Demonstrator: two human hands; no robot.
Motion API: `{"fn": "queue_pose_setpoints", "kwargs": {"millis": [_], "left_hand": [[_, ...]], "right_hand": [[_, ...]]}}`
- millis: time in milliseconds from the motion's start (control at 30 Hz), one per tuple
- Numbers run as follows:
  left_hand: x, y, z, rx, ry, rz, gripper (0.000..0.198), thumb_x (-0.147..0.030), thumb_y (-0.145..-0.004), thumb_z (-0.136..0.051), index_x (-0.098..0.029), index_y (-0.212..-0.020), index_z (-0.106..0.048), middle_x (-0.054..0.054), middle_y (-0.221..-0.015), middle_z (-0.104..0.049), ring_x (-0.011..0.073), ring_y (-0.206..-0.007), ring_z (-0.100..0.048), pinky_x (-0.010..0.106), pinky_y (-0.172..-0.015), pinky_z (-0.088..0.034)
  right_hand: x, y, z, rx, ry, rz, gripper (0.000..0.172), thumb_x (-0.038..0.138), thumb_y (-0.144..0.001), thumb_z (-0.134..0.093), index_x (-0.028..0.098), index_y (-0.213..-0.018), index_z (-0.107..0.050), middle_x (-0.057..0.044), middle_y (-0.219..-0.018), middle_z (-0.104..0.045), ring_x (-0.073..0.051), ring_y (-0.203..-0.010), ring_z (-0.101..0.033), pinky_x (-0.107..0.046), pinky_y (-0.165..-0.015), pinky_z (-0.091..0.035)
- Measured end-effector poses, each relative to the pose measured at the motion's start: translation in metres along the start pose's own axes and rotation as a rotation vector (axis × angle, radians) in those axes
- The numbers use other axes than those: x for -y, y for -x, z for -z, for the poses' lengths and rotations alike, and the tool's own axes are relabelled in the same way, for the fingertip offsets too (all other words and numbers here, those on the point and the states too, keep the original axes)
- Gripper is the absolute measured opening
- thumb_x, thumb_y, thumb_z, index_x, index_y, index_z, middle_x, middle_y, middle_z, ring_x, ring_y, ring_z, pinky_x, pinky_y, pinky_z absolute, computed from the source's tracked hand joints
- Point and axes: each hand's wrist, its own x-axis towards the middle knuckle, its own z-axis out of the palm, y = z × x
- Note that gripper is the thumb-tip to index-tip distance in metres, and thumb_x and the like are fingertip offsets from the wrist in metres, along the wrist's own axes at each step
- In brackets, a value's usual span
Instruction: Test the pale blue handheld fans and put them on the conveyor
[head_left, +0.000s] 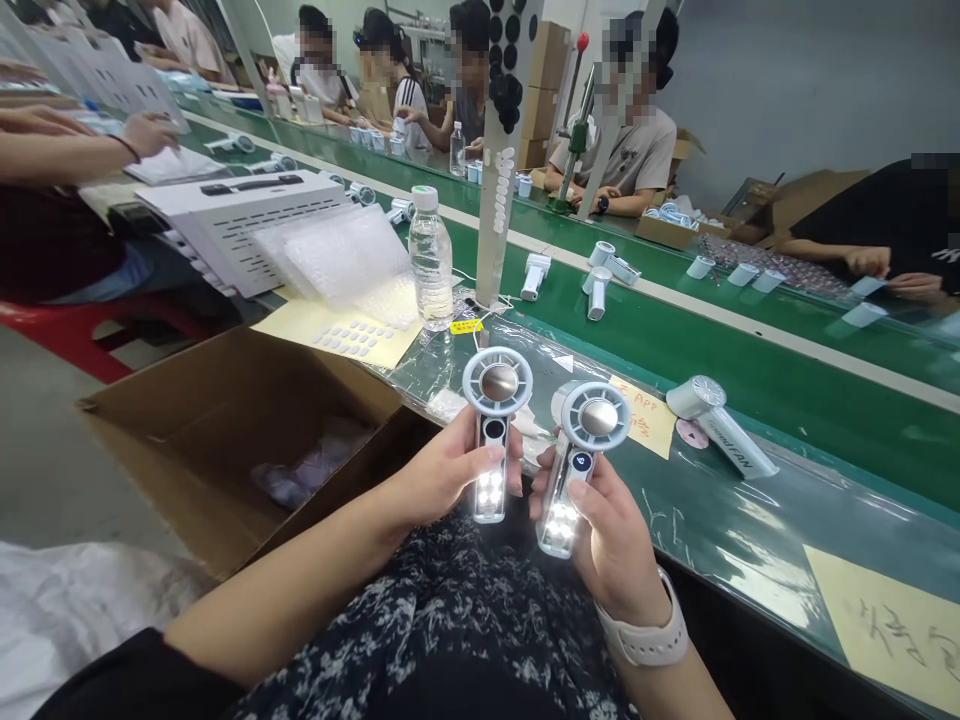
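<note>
My left hand [450,465] is wrapped round a light blue handheld fan [498,383], its thumb lying on the handle below a dark round display. Bright lights glow in the lower part of that handle. A second handheld fan [598,417] is gripped in my right hand [611,510]; its round display shows a small symbol and its handle is lit too. Both fans tilt up, heads away from me, side by side and apart. To the right, another handheld fan [739,445] with lettering on its handle lies on the bench.
A water bottle [431,265] stands by the post [499,180]. At left are an open cardboard box [172,440], bubble wrap [341,260] and a white case [232,215]. More fans [598,290] lie on the green conveyor [675,320]. Several people sit across and at left.
</note>
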Motion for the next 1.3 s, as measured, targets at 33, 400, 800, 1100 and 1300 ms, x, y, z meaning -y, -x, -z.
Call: {"fn": "queue_pose_setpoints", "kwargs": {"millis": [33,400,800,1100,1300], "left_hand": [[0.0,-0.001,0.0,-0.022,0.002,0.022,0.033,-0.04,-0.085,-0.068,-0.017,-0.1,-0.05,0.003,-0.075,-0.066,0.016,-0.063,-0.064,0.028,-0.058,-0.051],[-0.002,-0.002,-0.002,-0.16,0.143,0.093,0.035,-0.05,-0.091,-0.053,-0.019,-0.106,-0.045,0.005,-0.083,-0.072,0.0186,-0.052,-0.068,0.027,-0.044,-0.052],[-0.024,0.01,-0.009,0.108,0.049,0.101,0.045,-0.042,-0.084,-0.072,-0.02,-0.109,-0.042,0.009,-0.1,-0.074,0.0257,-0.082,-0.076,0.034,-0.068,-0.061],[-0.017,0.007,-0.007,0.094,0.175,0.208,0.062,-0.038,-0.06,-0.091,-0.015,-0.108,-0.06,0.004,-0.089,-0.066,0.0187,-0.075,-0.069,0.029,-0.07,-0.057],[0.001,0.002,-0.004,0.012,0.283,0.215,0.066,-0.074,-0.069,-0.068,-0.012,-0.093,-0.063,0.002,-0.072,-0.06,0.0097,-0.055,-0.055,0.022,-0.053,-0.048]], "right_hand": [[0.001,0.0,0.001,-0.006,-0.029,-0.021,0.031,0.037,-0.079,-0.078,0.026,-0.106,-0.069,-0.002,-0.093,-0.067,-0.015,-0.074,-0.065,-0.028,-0.066,-0.056],[0.01,0.001,0.003,0.018,-0.09,-0.029,0.029,0.028,-0.074,-0.078,0.023,-0.101,-0.069,-0.002,-0.085,-0.069,-0.016,-0.067,-0.062,-0.029,-0.063,-0.052],[0.006,0.002,0.004,-0.135,-0.149,-0.128,0.053,0.068,-0.08,-0.064,0.021,-0.101,-0.077,-0.008,-0.093,-0.076,-0.022,-0.08,-0.069,-0.035,-0.073,-0.059],[0.011,0.003,-0.005,-0.124,-0.154,-0.094,0.025,0.046,-0.085,-0.066,0.025,-0.094,-0.075,-0.006,-0.098,-0.074,-0.025,-0.091,-0.067,-0.041,-0.084,-0.056],[0.013,0.002,-0.008,-0.052,-0.181,-0.161,0.031,0.042,-0.087,-0.051,0.02,-0.075,-0.07,-0.004,-0.073,-0.064,-0.016,-0.062,-0.056,-0.028,-0.058,-0.05]]}}
